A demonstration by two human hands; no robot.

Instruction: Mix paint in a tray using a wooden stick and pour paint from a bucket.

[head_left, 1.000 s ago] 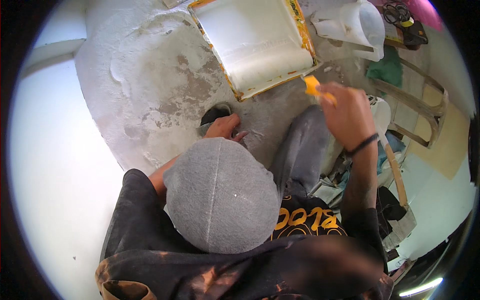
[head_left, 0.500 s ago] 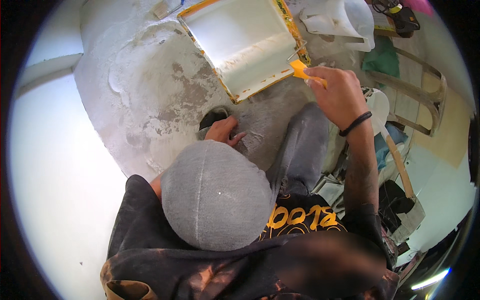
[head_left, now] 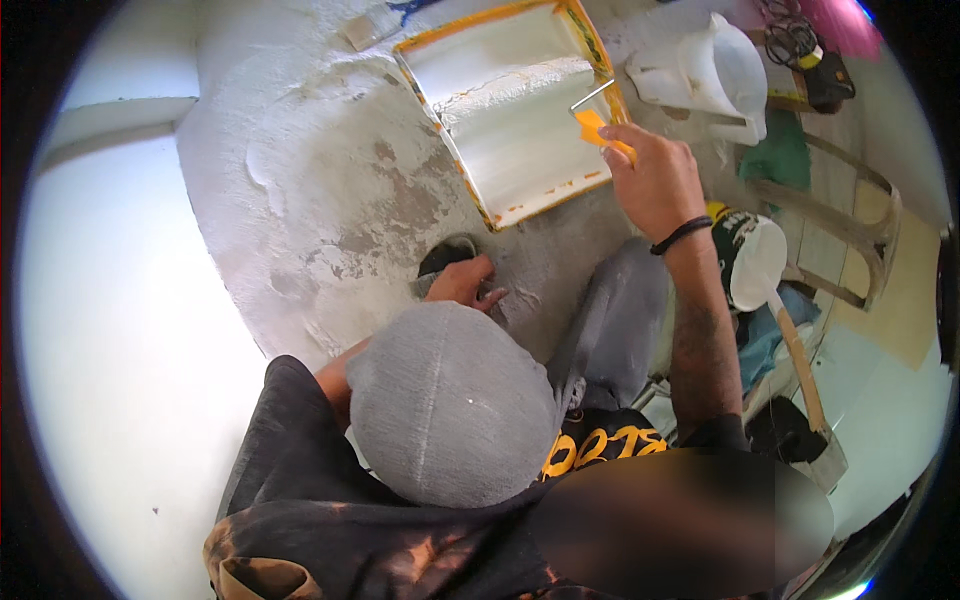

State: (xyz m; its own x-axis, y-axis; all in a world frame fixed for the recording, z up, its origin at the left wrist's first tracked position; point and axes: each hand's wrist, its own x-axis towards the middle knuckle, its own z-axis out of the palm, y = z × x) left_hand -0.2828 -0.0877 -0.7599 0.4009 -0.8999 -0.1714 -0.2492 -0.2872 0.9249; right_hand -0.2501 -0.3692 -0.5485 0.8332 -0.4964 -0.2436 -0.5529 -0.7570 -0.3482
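Observation:
My right hand (head_left: 660, 180) is closed round the orange handle (head_left: 604, 136) of a paint roller. A bent wire frame runs from the handle to the white roller sleeve (head_left: 520, 88), which lies across the paint tray (head_left: 447, 142). White paint covers the tray's bottom, and its rim is stained orange. Low on the floor, my left hand (head_left: 464, 281) rests beside a dark, rounded opening (head_left: 446, 257) that looks like a shoe. Its thumb stands apart from bent fingers, which are partly hidden; nothing shows in it.
A white plastic jug (head_left: 690, 72) stands beyond the tray at right. Nearer is a paint bucket (head_left: 757, 262) with a wooden-handled tool (head_left: 797, 365) across it. At far left lies a flat brush (head_left: 370, 28). A white wall (head_left: 130, 270) borders the left side.
The roller has moved away from me, toward the tray's far end, with my right hand on its handle. My left hand keeps its place by the dark opening. The whole view has shifted slightly.

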